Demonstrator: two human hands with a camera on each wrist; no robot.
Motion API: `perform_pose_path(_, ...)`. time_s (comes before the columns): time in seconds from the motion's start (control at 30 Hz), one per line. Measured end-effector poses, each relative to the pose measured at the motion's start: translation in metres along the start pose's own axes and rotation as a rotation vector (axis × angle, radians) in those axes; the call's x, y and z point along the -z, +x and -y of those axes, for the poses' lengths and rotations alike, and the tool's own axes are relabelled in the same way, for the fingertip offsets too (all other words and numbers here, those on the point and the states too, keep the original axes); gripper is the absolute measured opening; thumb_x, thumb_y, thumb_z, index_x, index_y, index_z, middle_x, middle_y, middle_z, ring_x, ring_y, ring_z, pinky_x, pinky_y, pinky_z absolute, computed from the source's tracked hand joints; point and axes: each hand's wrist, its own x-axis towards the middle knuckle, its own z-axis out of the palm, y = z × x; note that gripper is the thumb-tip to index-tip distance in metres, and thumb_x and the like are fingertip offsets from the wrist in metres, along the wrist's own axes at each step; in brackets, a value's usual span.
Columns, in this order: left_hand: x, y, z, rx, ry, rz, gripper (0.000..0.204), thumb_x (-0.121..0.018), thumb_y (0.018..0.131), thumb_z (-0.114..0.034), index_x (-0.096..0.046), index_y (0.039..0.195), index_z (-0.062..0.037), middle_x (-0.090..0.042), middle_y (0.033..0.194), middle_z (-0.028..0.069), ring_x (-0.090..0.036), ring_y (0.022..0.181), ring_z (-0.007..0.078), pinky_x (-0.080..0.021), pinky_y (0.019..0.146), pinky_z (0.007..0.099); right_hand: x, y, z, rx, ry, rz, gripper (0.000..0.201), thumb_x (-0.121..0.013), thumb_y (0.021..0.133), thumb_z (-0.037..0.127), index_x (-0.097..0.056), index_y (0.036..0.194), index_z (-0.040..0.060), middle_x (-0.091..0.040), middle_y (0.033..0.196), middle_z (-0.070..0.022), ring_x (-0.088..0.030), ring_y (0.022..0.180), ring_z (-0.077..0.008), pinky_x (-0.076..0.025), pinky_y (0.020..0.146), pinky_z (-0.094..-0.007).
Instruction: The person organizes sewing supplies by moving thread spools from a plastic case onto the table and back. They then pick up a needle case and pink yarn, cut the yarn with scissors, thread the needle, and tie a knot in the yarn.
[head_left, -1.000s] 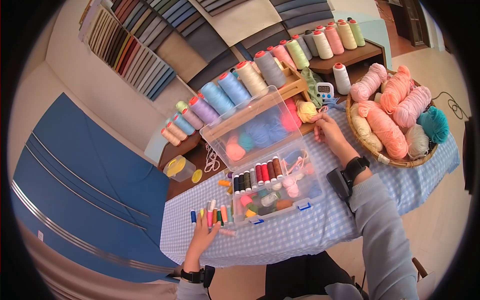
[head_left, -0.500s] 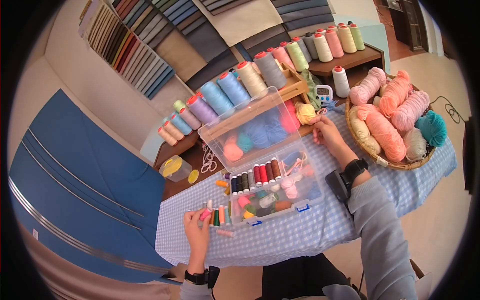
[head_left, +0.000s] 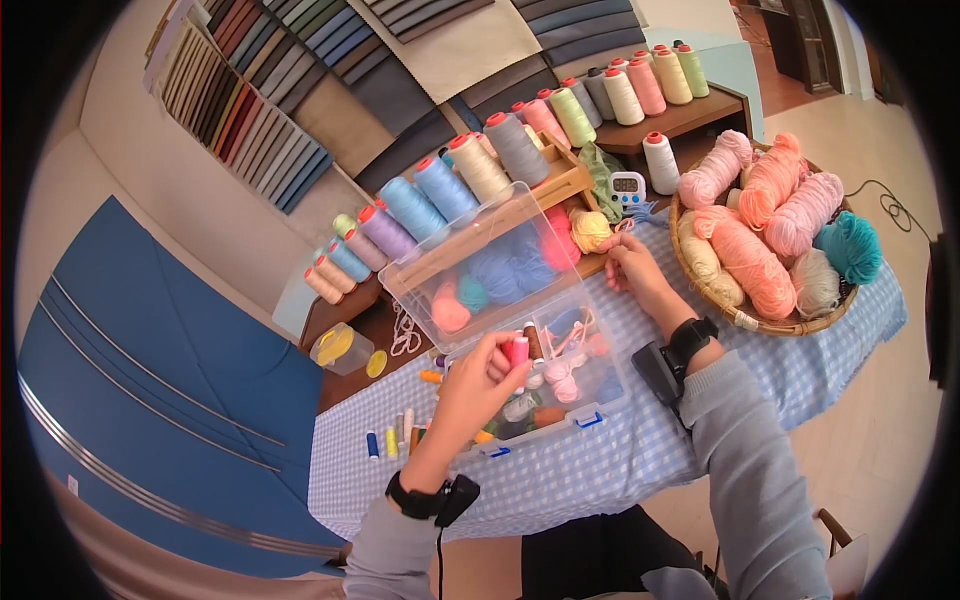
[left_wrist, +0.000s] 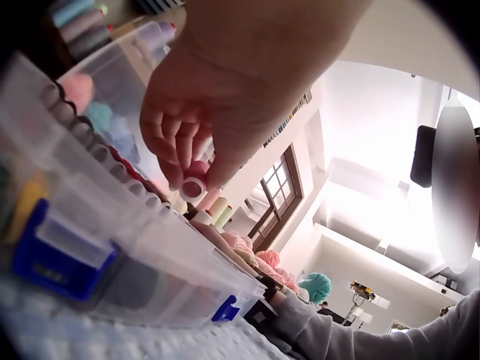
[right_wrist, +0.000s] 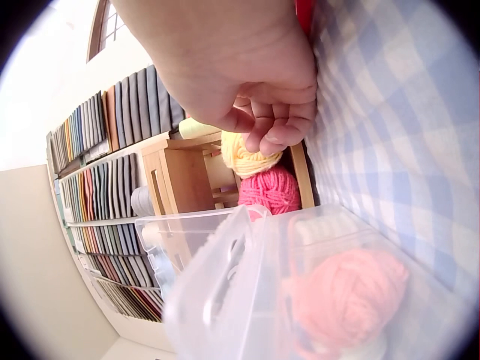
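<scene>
My left hand (head_left: 472, 392) pinches a pink thread spool (head_left: 518, 350) between thumb and fingers, above the row of spools in the clear plastic box (head_left: 545, 437). In the left wrist view the spool's pale end (left_wrist: 193, 187) points toward the camera. A brown spool (head_left: 531, 341) shows just beyond it; the hand hides most of the row. My right hand (head_left: 637, 275), fingers loosely curled and holding nothing visible, is beside a yellow yarn ball (head_left: 588, 231). In the right wrist view, a bright pink yarn ball (right_wrist: 270, 190) lies below the yellow one.
Several spools, among them a blue one (head_left: 373, 446) and a yellow one (head_left: 391, 443), stand on the checked cloth (head_left: 350, 495). The box's clear lid (head_left: 405, 292) leans open behind it. A wicker basket (head_left: 745, 322) of yarn is at right, and large thread cones (head_left: 520, 150) stand behind.
My left hand has picked up the pink spool from the group on the cloth and carried it right, over the box. My right hand has stayed by the yellow yarn.
</scene>
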Motion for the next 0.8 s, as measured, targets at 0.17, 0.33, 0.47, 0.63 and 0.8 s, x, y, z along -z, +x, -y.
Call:
perform_pose_path(0.17, -0.016, 0.041, -0.002, -0.019, 0.002, 0.04, 0.034, -0.059, 0.083, -0.015, -0.048, 0.114, -0.0047, -0.051, 0.06, -0.0008, -0.05, 0.053, 0.005, -0.038, 0.049, 0.0197, -0.001, 0.0, 0.001, -0.002, -0.001, -0.003, 0.012, -0.039, 0.087, 0.014, -0.049, 0.092, 0.0088, -0.05, 0.055, -0.0019, -0.047, 0.041, -0.0107, -0.034, 0.037, -0.0221)
perform_pose_path(0.33, -0.022, 0.055, -0.008, 0.04, 0.058, 0.072, 0.031, -0.058, 0.084, -0.019, -0.051, 0.11, -0.0049, -0.047, 0.058, -0.0007, -0.047, 0.051, 0.0067, -0.038, 0.049, 0.0217, 0.0, -0.001, 0.002, -0.015, -0.043, 0.004, 0.013, -0.038, 0.087, 0.014, -0.049, 0.093, 0.012, -0.049, 0.057, -0.0006, -0.046, 0.045, -0.0098, -0.035, 0.042, -0.0214)
perform_pose_path(0.47, 0.002, 0.058, 0.005, 0.003, 0.319, -0.04, 0.022, -0.058, 0.083, -0.022, -0.057, 0.095, -0.0039, -0.049, 0.06, 0.0027, -0.05, 0.057, 0.0125, -0.041, 0.054, 0.0265, -0.001, -0.002, 0.001, 0.001, -0.022, 0.003, 0.013, -0.038, 0.087, 0.014, -0.049, 0.093, 0.0116, -0.049, 0.057, -0.0008, -0.047, 0.045, -0.0095, -0.034, 0.04, -0.0213)
perform_pose_path(0.63, 0.021, 0.048, 0.035, -0.11, 0.493, 0.087, 0.027, -0.062, 0.078, -0.025, -0.058, 0.096, -0.0049, -0.056, 0.082, 0.0107, -0.054, 0.074, 0.0208, -0.044, 0.067, 0.0308, -0.002, -0.003, 0.003, 0.001, -0.035, -0.006, 0.013, -0.038, 0.087, 0.013, -0.049, 0.092, 0.011, -0.049, 0.057, -0.0006, -0.047, 0.045, -0.0095, -0.034, 0.041, -0.0209)
perform_pose_path(0.8, 0.018, 0.043, 0.037, -0.009, 0.566, 0.082, 0.038, -0.065, 0.076, -0.032, -0.057, 0.097, -0.0024, -0.057, 0.085, 0.0115, -0.056, 0.08, 0.022, -0.045, 0.07, 0.0324, -0.002, -0.001, 0.001, 0.024, -0.019, -0.02, 0.012, -0.04, 0.086, 0.013, -0.049, 0.091, 0.0065, -0.051, 0.055, -0.0031, -0.047, 0.041, -0.0114, -0.034, 0.036, -0.0233)
